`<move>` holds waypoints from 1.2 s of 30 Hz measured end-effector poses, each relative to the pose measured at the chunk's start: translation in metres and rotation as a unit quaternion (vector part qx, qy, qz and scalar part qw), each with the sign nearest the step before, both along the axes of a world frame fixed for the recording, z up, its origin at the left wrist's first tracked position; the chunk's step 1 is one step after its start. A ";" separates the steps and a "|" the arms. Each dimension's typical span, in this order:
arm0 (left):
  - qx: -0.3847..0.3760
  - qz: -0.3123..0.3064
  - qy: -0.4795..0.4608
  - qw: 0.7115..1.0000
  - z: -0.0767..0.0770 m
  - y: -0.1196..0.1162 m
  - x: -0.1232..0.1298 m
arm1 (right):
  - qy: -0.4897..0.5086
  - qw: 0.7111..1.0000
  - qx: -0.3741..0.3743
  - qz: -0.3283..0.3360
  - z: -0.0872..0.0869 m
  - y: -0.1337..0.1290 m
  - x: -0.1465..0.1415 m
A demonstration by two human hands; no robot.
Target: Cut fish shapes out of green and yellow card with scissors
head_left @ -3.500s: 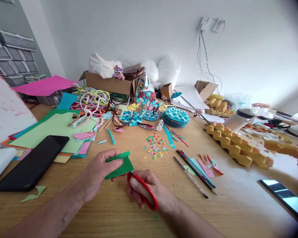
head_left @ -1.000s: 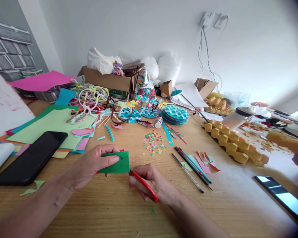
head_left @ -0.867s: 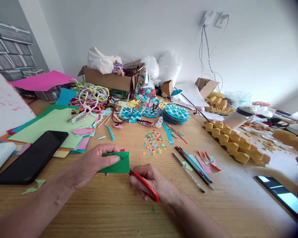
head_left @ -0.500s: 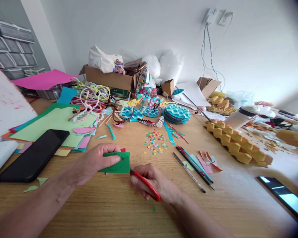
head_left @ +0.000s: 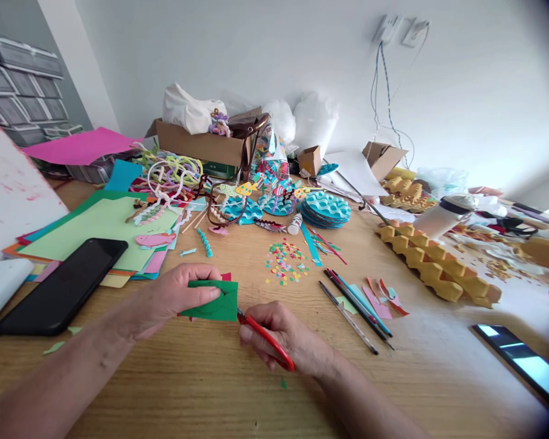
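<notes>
My left hand point(head_left: 194, 292) pinches a green piece of paper point(head_left: 222, 306) that has a dark drawn outline on it, thumb on top. A bit of red paper point(head_left: 226, 277) shows behind its upper edge. Red-handled scissors point(head_left: 269, 341) are in my right hand point(head_left: 279, 335), their tip at the right edge of the green paper. The blades are mostly hidden, so how far they are apart is unclear. A tiny green scrap point(head_left: 283, 383) lies on the table below my right hand.
A black phone point(head_left: 61, 286) and stacked coloured paper point(head_left: 91, 228) lie at left. Confetti point(head_left: 286, 262), pens point(head_left: 359, 305) and paper scraps point(head_left: 384, 299) lie beyond my hands. At right are a yellow egg carton point(head_left: 434, 262), another phone point(head_left: 519, 360) and a blurred yellow object point(head_left: 546, 253).
The green paper and my left hand have shifted very slightly left. The scissors in my right hand have moved a little left with them.
</notes>
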State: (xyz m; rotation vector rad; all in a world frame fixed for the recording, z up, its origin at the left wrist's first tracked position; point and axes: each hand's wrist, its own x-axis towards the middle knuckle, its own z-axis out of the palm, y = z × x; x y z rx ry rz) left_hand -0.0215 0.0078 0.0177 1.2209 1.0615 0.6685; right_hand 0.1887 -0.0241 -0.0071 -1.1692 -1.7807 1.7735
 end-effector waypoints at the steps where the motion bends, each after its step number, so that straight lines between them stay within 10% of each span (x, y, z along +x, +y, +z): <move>1: -0.009 -0.001 -0.015 1.000 0.001 0.000 0.001 | 0.002 1.000 0.001 -0.004 -0.001 0.000 0.000; 13: -0.060 0.089 -0.267 0.958 -0.022 -0.010 0.027 | 0.091 0.988 -0.002 -0.126 -0.006 0.000 -0.010; 25: 0.000 0.225 -0.244 0.943 -0.022 -0.020 0.043 | 0.098 0.988 -0.017 -0.117 -0.006 -0.007 -0.021; 36: 0.021 0.222 -0.244 0.944 -0.019 -0.019 0.042 | 0.081 0.988 -0.037 -0.129 -0.008 -0.008 -0.020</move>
